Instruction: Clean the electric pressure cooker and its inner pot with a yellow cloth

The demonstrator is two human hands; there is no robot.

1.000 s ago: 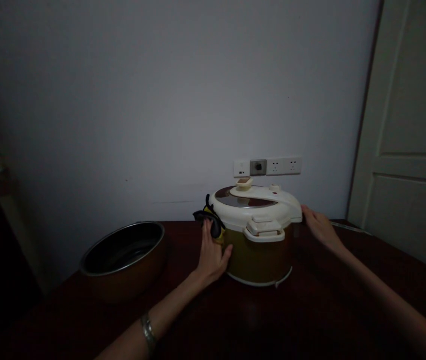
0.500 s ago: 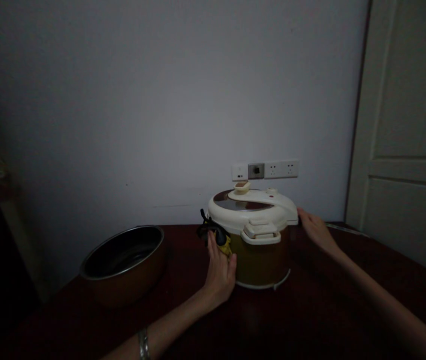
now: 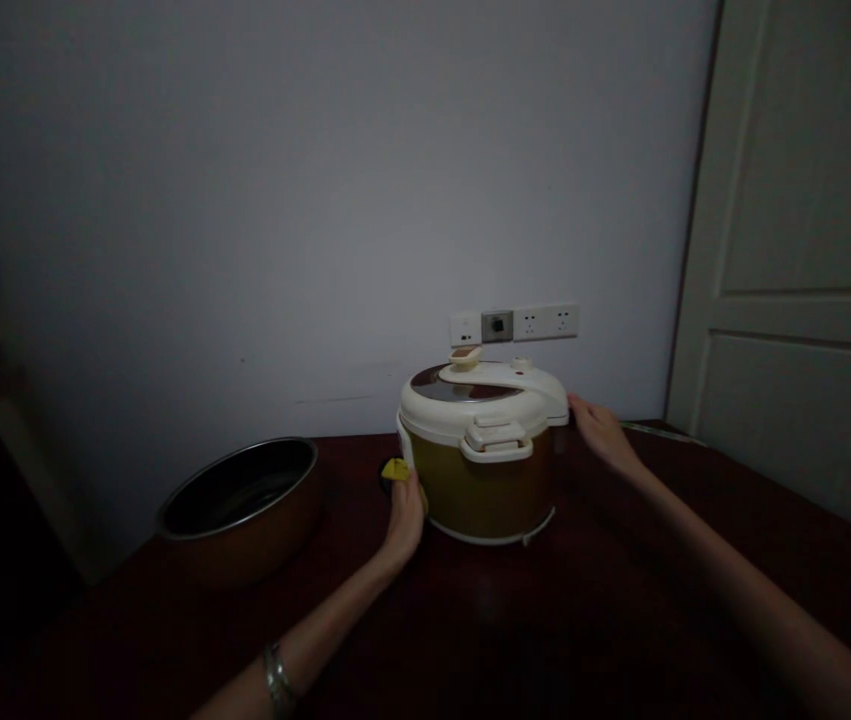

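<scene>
A white-lidded electric pressure cooker (image 3: 485, 485) with a dull gold-brown body stands upright on the dark red table. Low at its left side, my left hand (image 3: 404, 520) is closed around a yellow cloth-like piece (image 3: 396, 469) with something black (image 3: 384, 480) behind it; its exact kind is too dark to make out. My right hand (image 3: 601, 435) grips the projecting right end of the lid, its fingertips partly hidden behind the edge. A white side handle (image 3: 496, 445) faces me between the two hands.
An orange-brown pot (image 3: 260, 540) with a dark inside and metal rim stands at the left on the red table (image 3: 485, 630). Wall sockets (image 3: 545, 321) sit behind the cooker. A pale door (image 3: 792, 250) is at the right.
My left hand has moved down and left along the cooker's side, and the black and yellow item is lower, mostly hidden. The view has shifted slightly; my right hand stays at the lid.
</scene>
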